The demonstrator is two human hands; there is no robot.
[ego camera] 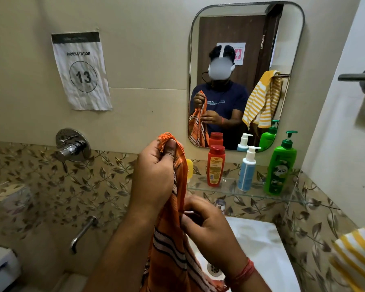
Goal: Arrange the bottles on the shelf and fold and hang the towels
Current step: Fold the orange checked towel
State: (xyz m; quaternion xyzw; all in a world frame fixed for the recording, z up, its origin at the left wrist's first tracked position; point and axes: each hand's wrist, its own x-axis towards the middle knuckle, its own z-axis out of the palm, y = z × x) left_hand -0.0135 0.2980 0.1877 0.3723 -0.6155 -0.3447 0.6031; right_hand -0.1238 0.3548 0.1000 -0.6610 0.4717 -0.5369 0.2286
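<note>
Fabric hangs over the sink (261, 239): the orange towel (173, 249) is pinched at its fringed corner by the left hand (154, 175), the right hand (209, 226) gripping its edge lower. A loosened grip would likely drop it into the sink.

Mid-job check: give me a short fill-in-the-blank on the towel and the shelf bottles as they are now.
1. Both hands, the left hand and the right hand, hold the ___ towel.
2. The red bottle stands on the ___ shelf.
3. The rightmost bottle on the shelf is ___.

Missing words: orange; glass; green
</note>
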